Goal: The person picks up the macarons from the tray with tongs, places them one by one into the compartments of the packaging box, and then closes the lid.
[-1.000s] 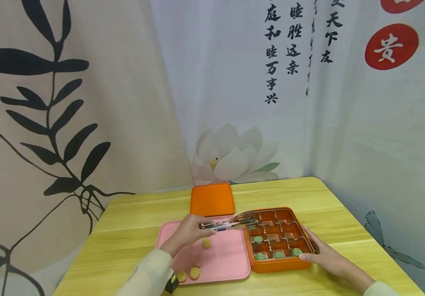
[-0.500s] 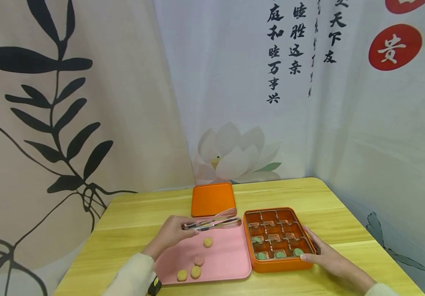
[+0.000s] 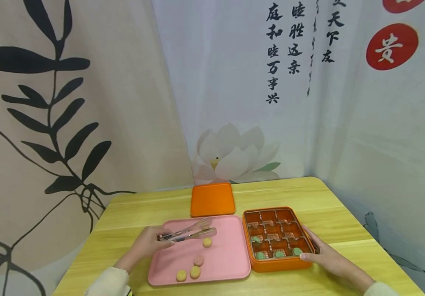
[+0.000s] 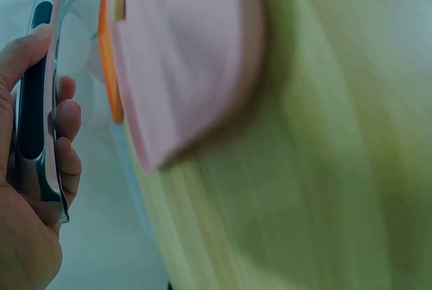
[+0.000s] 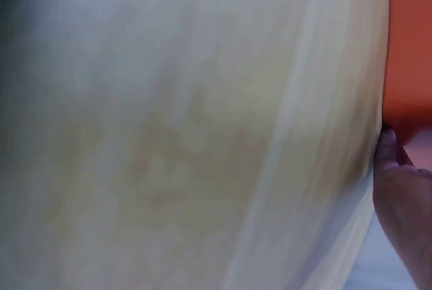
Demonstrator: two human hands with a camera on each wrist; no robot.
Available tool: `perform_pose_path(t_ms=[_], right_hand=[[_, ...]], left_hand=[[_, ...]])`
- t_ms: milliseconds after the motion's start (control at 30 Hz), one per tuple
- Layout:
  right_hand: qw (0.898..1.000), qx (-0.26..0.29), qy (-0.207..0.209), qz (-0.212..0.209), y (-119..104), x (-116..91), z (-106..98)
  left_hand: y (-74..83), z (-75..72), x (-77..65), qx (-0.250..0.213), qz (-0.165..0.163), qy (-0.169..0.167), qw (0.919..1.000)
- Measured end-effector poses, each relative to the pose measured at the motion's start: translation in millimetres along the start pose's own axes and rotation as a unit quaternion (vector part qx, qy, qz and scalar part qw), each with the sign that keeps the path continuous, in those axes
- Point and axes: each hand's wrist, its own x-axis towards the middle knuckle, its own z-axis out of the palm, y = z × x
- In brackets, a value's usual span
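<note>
In the head view my left hand [image 3: 152,241] holds metal tongs [image 3: 197,235] over the pink tray [image 3: 231,263], their two arms spread apart. The left wrist view shows the thumb and fingers wrapped round the tongs' dark grip [image 4: 32,111]. Several small round cookies lie on the tray, among them a yellow cookie [image 3: 207,242] and a pink cookie [image 3: 198,260]. My right hand [image 3: 325,255] grips the near right corner of an orange box [image 3: 279,265], thumb at its front rim. Green cookies, such as this green cookie [image 3: 297,251], sit in several of its compartments.
An orange lid [image 3: 212,200] lies behind the tray on the wooden table [image 3: 142,213]. The box stands right against the tray's right side. A printed curtain [image 3: 234,102] hangs behind the table.
My left hand has moved left with the tongs, from over the box's left edge to above the tray's left part. The right hand and the box stay in place.
</note>
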Motion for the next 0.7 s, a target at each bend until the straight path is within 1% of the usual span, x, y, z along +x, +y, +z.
perform_pose_path(t_ms=[133, 267, 367, 500, 700], right_hand=[[1.0, 0.004, -0.003, -0.001, -3, -1, 0], [1.0, 0.004, -0.004, 0.004, -4, -1, 0], [1.0, 0.001, -0.004, 0.008, -5, 0, 0], [1.0, -0.002, -0.004, 0.007, -6, -1, 0], [1.0, -0.009, 0.004, 0.012, -5, -2, 1]], left_hand=[[-10.5, -5.9, -10.7, -0.005, -0.009, -0.012, 0.9999], [-17.8, -9.7, -20.2, -0.007, -0.01, -0.018, 0.9998], [-21.9, -10.3, -25.4, 0.001, -0.009, -0.022, 0.9997], [-25.3, -8.6, -29.1, -0.002, -0.005, -0.025, 0.9997], [-27.1, -2.4, -30.6, -0.027, 0.008, -0.038, 0.9989]])
